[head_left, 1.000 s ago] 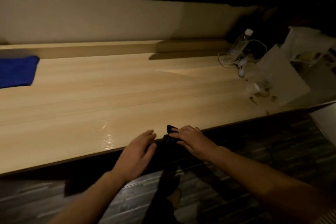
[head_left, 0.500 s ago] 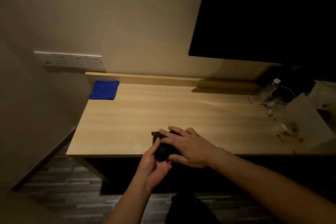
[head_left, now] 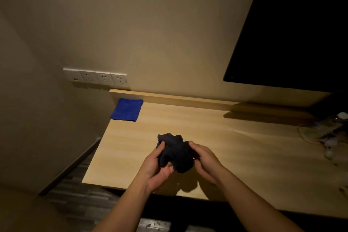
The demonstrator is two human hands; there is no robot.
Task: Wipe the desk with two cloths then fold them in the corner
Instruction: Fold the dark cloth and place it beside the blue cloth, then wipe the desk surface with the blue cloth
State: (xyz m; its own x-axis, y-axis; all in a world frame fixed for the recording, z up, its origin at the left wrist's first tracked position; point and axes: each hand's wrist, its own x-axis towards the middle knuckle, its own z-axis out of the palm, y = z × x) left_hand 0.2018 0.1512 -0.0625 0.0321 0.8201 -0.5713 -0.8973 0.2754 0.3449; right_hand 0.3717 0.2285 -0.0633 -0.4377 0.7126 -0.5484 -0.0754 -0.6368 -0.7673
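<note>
A crumpled dark cloth (head_left: 175,152) is held up above the front part of the light wooden desk (head_left: 235,149). My left hand (head_left: 156,167) grips it from below and the left side. My right hand (head_left: 205,160) pinches its right side. A blue cloth (head_left: 127,109) lies folded flat in the desk's far left corner, against the raised back ledge.
A dark screen (head_left: 293,30) hangs on the wall at the right. A clear bottle (head_left: 339,118) and white cables (head_left: 308,133) sit at the desk's right end. Wall sockets (head_left: 98,77) are above the left corner. The desk's left edge drops to the floor.
The dark cloth went from the desk's front edge up into both hands; my left hand closed on it. The view rose and pulled back, bringing the wall and blue cloth into fuller sight.
</note>
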